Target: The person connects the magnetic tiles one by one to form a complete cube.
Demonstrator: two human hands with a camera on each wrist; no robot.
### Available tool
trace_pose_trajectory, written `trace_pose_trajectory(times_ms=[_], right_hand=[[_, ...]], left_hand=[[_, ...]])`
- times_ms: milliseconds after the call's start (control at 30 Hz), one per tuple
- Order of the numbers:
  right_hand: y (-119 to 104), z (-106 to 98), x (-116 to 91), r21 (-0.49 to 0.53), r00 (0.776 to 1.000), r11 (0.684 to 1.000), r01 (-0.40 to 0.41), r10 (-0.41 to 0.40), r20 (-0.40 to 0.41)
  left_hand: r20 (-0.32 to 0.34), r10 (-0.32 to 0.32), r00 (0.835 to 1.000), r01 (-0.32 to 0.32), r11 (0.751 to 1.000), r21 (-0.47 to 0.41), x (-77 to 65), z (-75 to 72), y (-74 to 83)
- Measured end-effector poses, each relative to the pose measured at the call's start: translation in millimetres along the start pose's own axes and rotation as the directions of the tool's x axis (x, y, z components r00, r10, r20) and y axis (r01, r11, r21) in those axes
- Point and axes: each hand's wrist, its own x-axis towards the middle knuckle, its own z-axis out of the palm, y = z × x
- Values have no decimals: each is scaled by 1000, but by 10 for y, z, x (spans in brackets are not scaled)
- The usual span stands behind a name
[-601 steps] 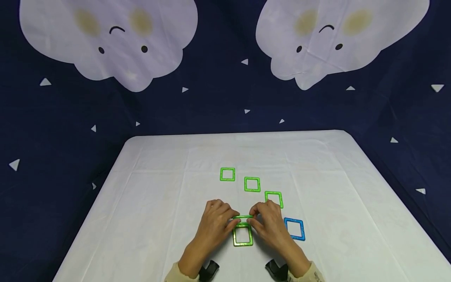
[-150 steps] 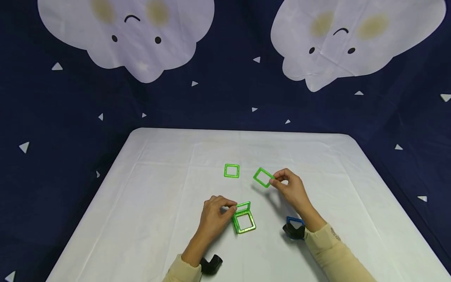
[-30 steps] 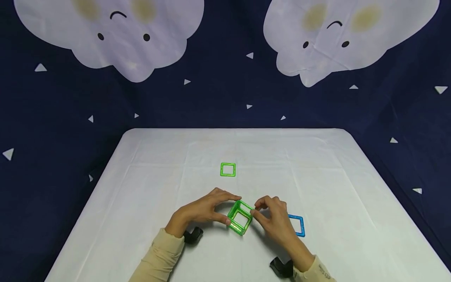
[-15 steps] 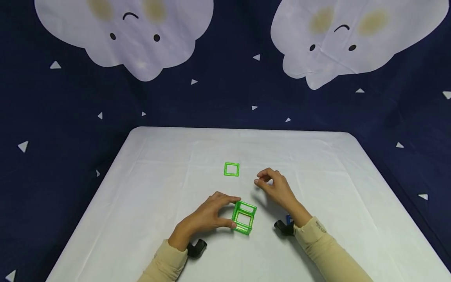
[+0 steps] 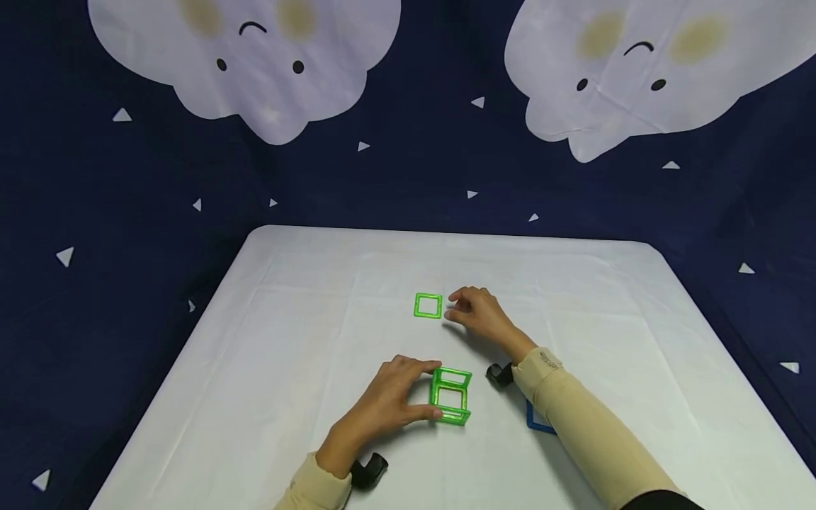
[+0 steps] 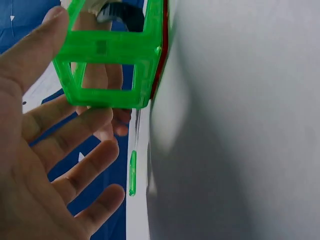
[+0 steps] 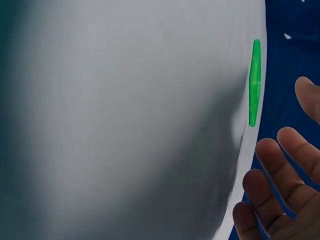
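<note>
right hand (image 5: 481, 314) advanced, nearer green square (image 5: 428, 316)

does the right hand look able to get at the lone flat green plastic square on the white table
Probably yes: the right hand holds nothing and is close beside the flat green plastic square, with nothing visible between them.

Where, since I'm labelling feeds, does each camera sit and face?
Head: worn on head, facing forward-down at the table; left grip, right grip, sleeves show.
Left wrist: worn there, facing the green structure; left grip shows, right grip beyond.
Right wrist: worn there, facing along the table; right grip shows.
Both wrist views share the green square.
</note>
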Motion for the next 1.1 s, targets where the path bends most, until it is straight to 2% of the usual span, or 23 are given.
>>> trace_pose_trajectory(times_ms=[300,533,833,1100], right_hand=[[10,17,212,-28,997,999,-28,30,78],[26,53,306,-15,996,999,-30,31,88],[24,108,384,-76,994,997,-32,40,104],[27,130,422,-79,994,997,-17,25,105]], left_hand=[[-80,-9,997,15,997,77,-68,77,95],[-128,-2,992,16,993,115,-126,121,116],[-115,-2,993,17,991,131,-149,140,121],[-103,-21,994,34,990,135,-155,113,131]])
